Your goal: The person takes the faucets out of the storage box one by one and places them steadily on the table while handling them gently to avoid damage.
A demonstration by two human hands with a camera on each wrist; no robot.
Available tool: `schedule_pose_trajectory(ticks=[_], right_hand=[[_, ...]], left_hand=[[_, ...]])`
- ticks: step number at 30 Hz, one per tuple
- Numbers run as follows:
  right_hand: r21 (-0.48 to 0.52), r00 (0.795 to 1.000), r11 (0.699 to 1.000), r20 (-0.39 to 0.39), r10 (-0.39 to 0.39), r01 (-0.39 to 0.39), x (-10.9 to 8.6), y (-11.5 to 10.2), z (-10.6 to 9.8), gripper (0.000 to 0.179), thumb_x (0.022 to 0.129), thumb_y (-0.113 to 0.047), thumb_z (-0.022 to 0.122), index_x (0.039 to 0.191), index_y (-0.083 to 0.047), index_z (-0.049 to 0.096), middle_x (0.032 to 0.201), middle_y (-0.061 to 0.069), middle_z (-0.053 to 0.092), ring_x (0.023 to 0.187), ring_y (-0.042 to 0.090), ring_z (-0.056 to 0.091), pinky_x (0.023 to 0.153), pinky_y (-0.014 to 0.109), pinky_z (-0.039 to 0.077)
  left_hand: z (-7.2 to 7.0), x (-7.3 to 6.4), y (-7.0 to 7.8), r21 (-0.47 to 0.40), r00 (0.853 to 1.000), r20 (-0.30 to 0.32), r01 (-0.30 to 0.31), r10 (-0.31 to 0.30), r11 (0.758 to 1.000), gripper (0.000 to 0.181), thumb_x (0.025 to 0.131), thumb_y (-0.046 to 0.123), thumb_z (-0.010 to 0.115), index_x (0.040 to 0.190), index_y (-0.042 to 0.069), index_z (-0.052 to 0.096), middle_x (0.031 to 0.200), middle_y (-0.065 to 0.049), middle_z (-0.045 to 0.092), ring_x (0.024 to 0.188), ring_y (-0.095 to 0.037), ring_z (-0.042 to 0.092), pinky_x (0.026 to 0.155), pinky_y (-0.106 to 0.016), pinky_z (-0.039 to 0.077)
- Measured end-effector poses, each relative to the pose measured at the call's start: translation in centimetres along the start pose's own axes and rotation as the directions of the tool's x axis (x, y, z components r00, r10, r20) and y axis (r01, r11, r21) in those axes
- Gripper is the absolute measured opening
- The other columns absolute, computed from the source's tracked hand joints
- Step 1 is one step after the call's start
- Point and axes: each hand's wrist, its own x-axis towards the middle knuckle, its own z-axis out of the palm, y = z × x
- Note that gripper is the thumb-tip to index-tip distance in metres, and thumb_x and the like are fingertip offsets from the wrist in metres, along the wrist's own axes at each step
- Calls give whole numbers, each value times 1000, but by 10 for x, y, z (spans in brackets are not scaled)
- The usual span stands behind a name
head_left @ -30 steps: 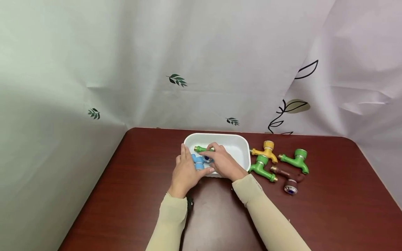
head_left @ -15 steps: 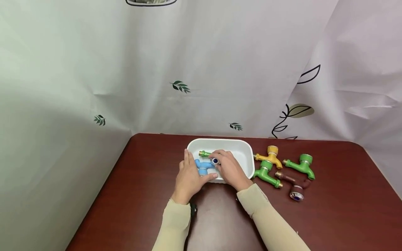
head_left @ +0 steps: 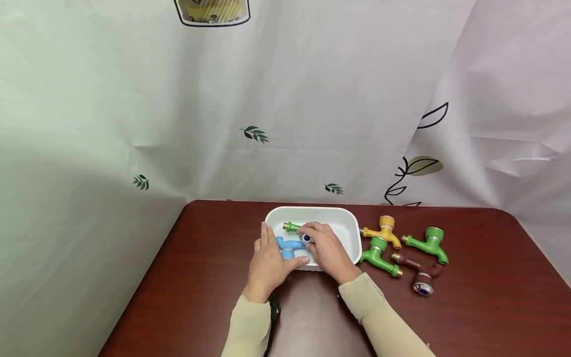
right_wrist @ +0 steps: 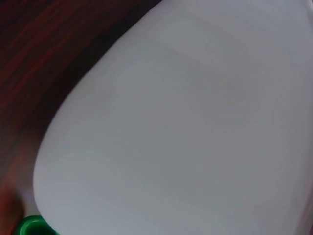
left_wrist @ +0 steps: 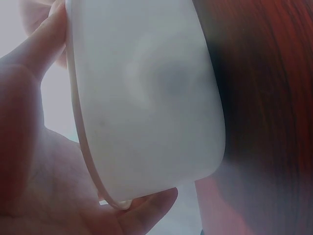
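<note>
In the head view a white plastic basin (head_left: 352, 223) stands on the table. My left hand (head_left: 266, 267) grips its near left corner, fingers along the outer wall and thumb over the front rim. The left wrist view shows the basin's outer wall (left_wrist: 146, 107) close up beside that hand. My right hand (head_left: 327, 252) reaches inside and holds a tap with a silver, blue-centred cap (head_left: 306, 238); its body is hidden by the hand. A blue tap (head_left: 288, 254) lies in the basin near my left hand. Behind it lies a green tap (head_left: 291, 226), partly covered by my right fingers.
Right of the basin lie a yellow tap (head_left: 386, 232), a green tap (head_left: 378, 256) close to the basin wall, another green tap (head_left: 431, 244) and a brown tap (head_left: 419, 270). The dark red wooden table (head_left: 214, 248) meets a pale patterned curtain (head_left: 285, 163) behind.
My right hand has shifted slightly right inside the basin with the silver-capped tap, uncovering more of the blue tap. The left hand keeps its place. The head view has tilted upward.
</note>
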Motion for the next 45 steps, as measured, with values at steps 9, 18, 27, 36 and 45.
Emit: schedule_pose_trajectory(ticks=[9, 18, 27, 36, 45], right_hand=[[-16, 1000, 1000, -31, 2, -2, -2, 1, -3, 33, 83, 5, 78, 112, -8, 73, 119, 9, 66, 106, 32, 60, 95, 45, 47], [-11, 997, 1000, -71, -6, 5, -6, 0, -8, 32, 84, 5, 77, 112, -9, 74, 120, 9, 65, 107, 31, 59, 94, 47, 47], [-15, 995, 1000, -98, -18, 16, -10, -4, -13, 32, 84, 6, 77, 111, -10, 74, 122, 9, 65, 109, 32, 59, 96, 47, 46], [-41, 993, 999, -118, -17, 12, -16, -5, -20, 32, 84, 4, 78, 111, -11, 75, 122, 7, 65, 111, 31, 58, 97, 46, 46], [-56, 990, 998, -143, -1, -7, -22, -7, -29, 33, 83, 4, 79, 111, -12, 75, 124, 8, 65, 113, 31, 57, 94, 46, 48]], left_hand=[[0, 0, 0, 12, 1000, 0, 4, -4, 1000, 124, 75, 61, 81, 153, -14, 21, 164, -26, 13, 134, -47, 38, 90, -55, 51], [-1, 0, 0, 12, 1000, 11, 14, -15, 1000, 125, 74, 61, 82, 153, -14, 20, 165, -25, 12, 134, -47, 37, 89, -55, 51], [-1, 1, 0, 11, 1000, 12, 19, -19, 1000, 127, 73, 61, 83, 154, -13, 18, 165, -25, 12, 135, -46, 36, 90, -56, 50], [0, 2, 0, 10, 1000, 4, 11, -11, 1000, 126, 73, 61, 83, 153, -14, 20, 164, -26, 14, 134, -47, 37, 88, -56, 51], [1, 2, -1, 1, 1000, 0, 17, -17, 1000, 129, 71, 61, 84, 153, -15, 20, 164, -26, 13, 134, -47, 38, 87, -55, 51]])
